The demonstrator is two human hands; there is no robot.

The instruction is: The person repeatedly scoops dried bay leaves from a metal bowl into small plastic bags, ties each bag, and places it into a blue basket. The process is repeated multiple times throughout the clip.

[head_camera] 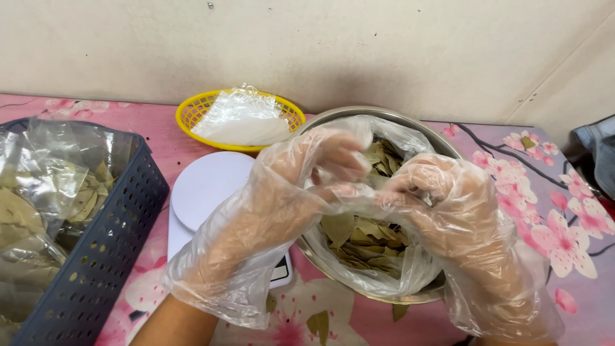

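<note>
Pink floral cloth covers the surface (pixel 532 192), which runs back to a plain wall; bare stretches of it show at the right, up to the far right edge, and in a narrow strip along the near edge.

At the left edge stands a blue-grey perforated crate (pixel 106 256), filled with clear bags of dried leaves (pixel 38 198); its right wall sits just beside the scale.

Near the centre is a metal bowl (pixel 378 298), lined with a clear plastic bag (pixel 410 138) that holds dried bay leaves (pixel 362 240). The bowl's near rim lies close to the near edge of the surface, and its left rim overlaps the scale.

Both hands wear loose clear plastic gloves and meet over the bowl. The left hand (pixel 288 192) reaches in from the lower left, fingers curled, its grip pinching a fold of the bag at the middle of the bowl. The right hand (pixel 442 205) comes from the lower right, fingers bent inward, pinching the same bunched plastic just beside the left fingertips.

A white kitchen scale (pixel 205 186) with a round platform lies between crate and bowl, partly under the left forearm.

Behind it, near the wall, a yellow oval basket (pixel 189 115) holds a stack of clear bags (pixel 243 118); its right rim nearly touches the bowl.

2 loose leaves (pixel 320 323) lie at the near edge.
</note>
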